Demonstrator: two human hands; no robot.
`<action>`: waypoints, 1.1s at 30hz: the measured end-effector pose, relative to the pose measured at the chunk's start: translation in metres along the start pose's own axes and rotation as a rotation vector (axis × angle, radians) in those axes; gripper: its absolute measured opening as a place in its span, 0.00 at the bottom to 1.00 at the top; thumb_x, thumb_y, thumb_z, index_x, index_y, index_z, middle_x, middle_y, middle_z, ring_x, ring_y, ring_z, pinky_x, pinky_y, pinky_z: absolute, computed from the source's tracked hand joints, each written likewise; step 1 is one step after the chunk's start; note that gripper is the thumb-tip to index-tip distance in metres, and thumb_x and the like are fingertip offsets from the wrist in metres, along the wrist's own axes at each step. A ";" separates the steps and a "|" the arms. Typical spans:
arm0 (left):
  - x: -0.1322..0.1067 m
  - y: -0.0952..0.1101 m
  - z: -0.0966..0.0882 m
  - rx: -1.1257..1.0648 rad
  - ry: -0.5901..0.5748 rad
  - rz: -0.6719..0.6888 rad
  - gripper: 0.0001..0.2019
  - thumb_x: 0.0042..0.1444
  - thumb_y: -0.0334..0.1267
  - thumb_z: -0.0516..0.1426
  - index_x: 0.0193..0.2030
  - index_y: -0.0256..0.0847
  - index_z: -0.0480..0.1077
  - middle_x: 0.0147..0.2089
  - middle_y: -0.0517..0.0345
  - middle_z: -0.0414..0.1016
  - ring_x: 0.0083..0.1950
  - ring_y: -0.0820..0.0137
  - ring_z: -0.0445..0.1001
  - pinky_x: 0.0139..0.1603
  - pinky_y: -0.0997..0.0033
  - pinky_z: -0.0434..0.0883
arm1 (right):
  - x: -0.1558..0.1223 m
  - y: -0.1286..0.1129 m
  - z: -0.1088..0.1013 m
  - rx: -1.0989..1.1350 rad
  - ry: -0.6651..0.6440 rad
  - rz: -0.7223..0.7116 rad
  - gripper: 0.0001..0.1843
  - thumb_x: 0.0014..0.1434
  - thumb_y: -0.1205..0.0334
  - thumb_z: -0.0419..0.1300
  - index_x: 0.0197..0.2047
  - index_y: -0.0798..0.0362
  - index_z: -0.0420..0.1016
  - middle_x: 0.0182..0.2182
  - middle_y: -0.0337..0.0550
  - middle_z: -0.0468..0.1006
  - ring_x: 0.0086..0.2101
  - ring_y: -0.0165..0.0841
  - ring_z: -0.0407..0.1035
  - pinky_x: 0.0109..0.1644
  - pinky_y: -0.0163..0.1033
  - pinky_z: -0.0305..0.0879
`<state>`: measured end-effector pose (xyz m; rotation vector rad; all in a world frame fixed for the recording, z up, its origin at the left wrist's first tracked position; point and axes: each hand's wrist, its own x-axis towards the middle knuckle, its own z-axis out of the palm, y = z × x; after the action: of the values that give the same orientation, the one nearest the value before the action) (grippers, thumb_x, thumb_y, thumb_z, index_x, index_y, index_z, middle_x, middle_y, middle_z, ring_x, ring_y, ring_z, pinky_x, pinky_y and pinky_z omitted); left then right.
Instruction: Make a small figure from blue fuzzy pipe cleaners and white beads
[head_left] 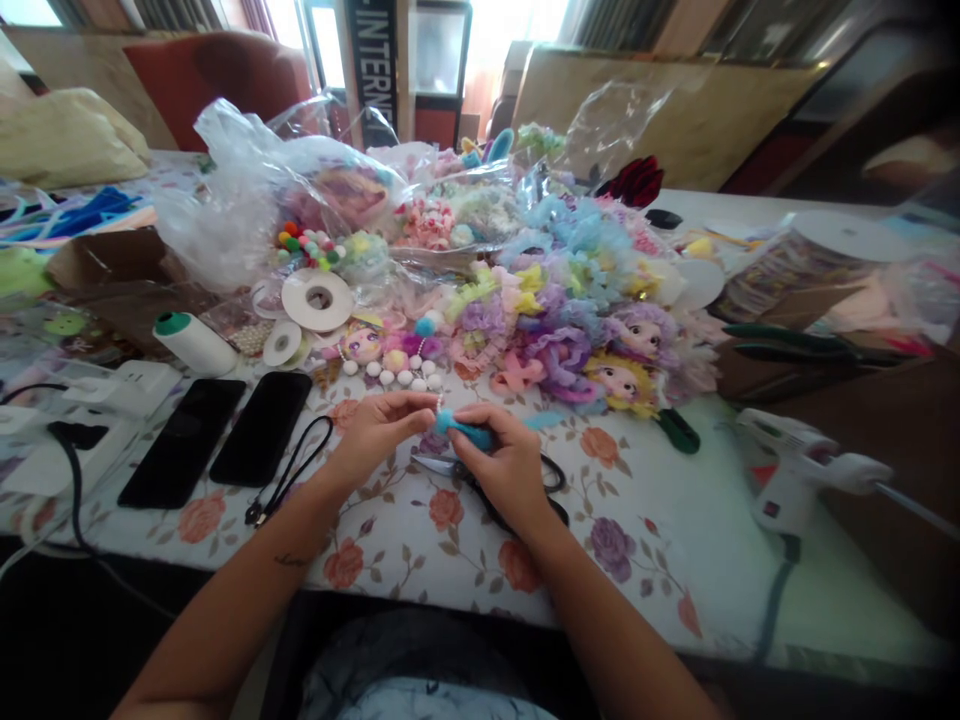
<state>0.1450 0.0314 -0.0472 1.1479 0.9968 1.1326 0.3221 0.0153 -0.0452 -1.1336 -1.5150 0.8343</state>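
Note:
My left hand and my right hand meet over the floral tablecloth, both pinched on a fuzzy blue pipe cleaner whose far end sticks out to the right. The left fingers pinch its rounded left tip, where a small white bead shows. Black-handled scissors lie on the cloth right under my right hand. A row of white pom-poms and a small doll head lie just beyond my hands.
Two black phones and a black strap lie left of my hands. A white glue gun rests at right. Behind are pastel doll flowers, tape rolls, a thread spool and plastic bags.

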 end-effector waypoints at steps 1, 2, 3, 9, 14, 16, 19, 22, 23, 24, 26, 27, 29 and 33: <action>0.000 0.000 0.000 0.005 -0.015 0.010 0.14 0.46 0.41 0.69 0.39 0.39 0.81 0.36 0.54 0.81 0.38 0.67 0.76 0.42 0.69 0.72 | -0.001 0.000 0.001 -0.061 0.009 -0.067 0.03 0.53 0.64 0.65 0.33 0.48 0.77 0.34 0.42 0.81 0.36 0.38 0.75 0.43 0.43 0.71; 0.000 0.000 0.001 0.024 -0.029 0.028 0.14 0.45 0.40 0.70 0.39 0.39 0.82 0.36 0.54 0.80 0.38 0.67 0.75 0.41 0.69 0.72 | -0.002 0.001 0.002 -0.110 0.012 -0.126 0.03 0.54 0.64 0.64 0.34 0.48 0.76 0.35 0.42 0.80 0.37 0.38 0.75 0.44 0.43 0.71; 0.000 0.000 0.002 0.054 -0.035 0.054 0.13 0.44 0.39 0.70 0.38 0.39 0.82 0.36 0.54 0.80 0.38 0.67 0.75 0.41 0.69 0.72 | -0.003 0.002 0.003 -0.149 0.011 -0.176 0.03 0.55 0.64 0.63 0.35 0.47 0.76 0.36 0.43 0.80 0.37 0.38 0.75 0.44 0.43 0.72; -0.001 0.005 0.005 0.115 0.014 0.137 0.06 0.44 0.39 0.70 0.29 0.40 0.82 0.32 0.55 0.78 0.35 0.68 0.74 0.37 0.70 0.71 | -0.009 0.008 0.007 -0.258 0.028 -0.312 0.06 0.58 0.65 0.61 0.38 0.45 0.78 0.39 0.45 0.81 0.40 0.38 0.76 0.47 0.44 0.73; -0.001 0.002 0.006 0.127 0.034 0.152 0.06 0.42 0.38 0.71 0.26 0.41 0.81 0.30 0.56 0.77 0.33 0.68 0.74 0.35 0.70 0.71 | -0.011 0.011 0.008 -0.211 0.012 -0.262 0.06 0.57 0.65 0.62 0.36 0.45 0.79 0.39 0.45 0.82 0.39 0.39 0.76 0.47 0.45 0.73; -0.002 0.000 0.006 0.124 0.048 0.154 0.06 0.42 0.38 0.71 0.25 0.41 0.80 0.30 0.57 0.77 0.32 0.68 0.73 0.35 0.70 0.71 | -0.011 0.010 0.009 -0.200 0.013 -0.251 0.06 0.56 0.65 0.62 0.35 0.45 0.79 0.38 0.44 0.82 0.38 0.39 0.76 0.46 0.45 0.73; -0.002 -0.001 0.006 0.126 0.049 0.157 0.07 0.44 0.39 0.70 0.24 0.40 0.79 0.30 0.58 0.77 0.33 0.69 0.72 0.35 0.71 0.70 | -0.009 0.005 0.008 -0.158 0.045 -0.221 0.04 0.55 0.65 0.63 0.34 0.46 0.78 0.36 0.44 0.81 0.37 0.39 0.76 0.44 0.44 0.73; -0.001 -0.002 0.003 0.110 0.050 0.135 0.08 0.50 0.42 0.67 0.31 0.40 0.80 0.30 0.58 0.76 0.33 0.70 0.71 0.37 0.71 0.69 | -0.005 -0.001 0.005 -0.051 0.071 -0.097 0.03 0.52 0.64 0.65 0.33 0.47 0.77 0.34 0.43 0.81 0.36 0.38 0.75 0.43 0.43 0.71; 0.000 -0.002 0.001 0.096 0.068 0.127 0.09 0.53 0.43 0.65 0.34 0.40 0.81 0.29 0.58 0.75 0.33 0.71 0.71 0.37 0.72 0.69 | -0.004 -0.002 0.004 -0.009 0.072 -0.029 0.03 0.52 0.63 0.66 0.33 0.48 0.77 0.33 0.42 0.81 0.35 0.38 0.75 0.42 0.42 0.71; 0.001 -0.002 0.000 0.081 0.101 0.121 0.10 0.55 0.44 0.63 0.36 0.40 0.81 0.29 0.59 0.75 0.32 0.72 0.70 0.37 0.72 0.69 | -0.002 -0.003 0.003 0.036 0.067 0.047 0.04 0.52 0.61 0.67 0.33 0.49 0.77 0.32 0.41 0.80 0.34 0.37 0.74 0.41 0.41 0.70; 0.002 -0.003 -0.002 0.063 0.187 0.120 0.11 0.56 0.45 0.63 0.39 0.41 0.81 0.28 0.60 0.73 0.31 0.73 0.68 0.37 0.73 0.68 | -0.001 -0.002 0.002 0.144 0.038 0.200 0.07 0.51 0.58 0.68 0.33 0.50 0.77 0.30 0.40 0.79 0.31 0.35 0.72 0.37 0.39 0.69; 0.002 -0.003 -0.003 0.059 0.219 0.121 0.10 0.55 0.44 0.64 0.39 0.41 0.80 0.28 0.61 0.73 0.31 0.74 0.68 0.37 0.74 0.68 | -0.001 -0.001 0.001 0.202 0.018 0.265 0.09 0.50 0.56 0.69 0.33 0.50 0.77 0.30 0.39 0.78 0.30 0.34 0.71 0.35 0.39 0.68; 0.002 -0.003 -0.001 0.043 0.196 0.103 0.12 0.52 0.42 0.66 0.42 0.42 0.80 0.33 0.59 0.75 0.34 0.73 0.69 0.38 0.74 0.69 | 0.000 0.001 0.002 0.295 -0.017 0.351 0.12 0.50 0.54 0.69 0.33 0.51 0.77 0.28 0.38 0.77 0.28 0.33 0.69 0.33 0.38 0.67; -0.001 0.000 0.004 -0.047 -0.072 0.022 0.16 0.44 0.38 0.70 0.41 0.41 0.80 0.38 0.56 0.74 0.39 0.70 0.72 0.39 0.72 0.71 | 0.000 -0.001 0.002 0.288 -0.040 0.332 0.12 0.48 0.55 0.70 0.31 0.51 0.77 0.28 0.38 0.77 0.29 0.32 0.70 0.34 0.37 0.67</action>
<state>0.1488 0.0302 -0.0463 1.1572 0.8993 1.1189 0.3201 0.0153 -0.0452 -1.1710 -1.2047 1.2637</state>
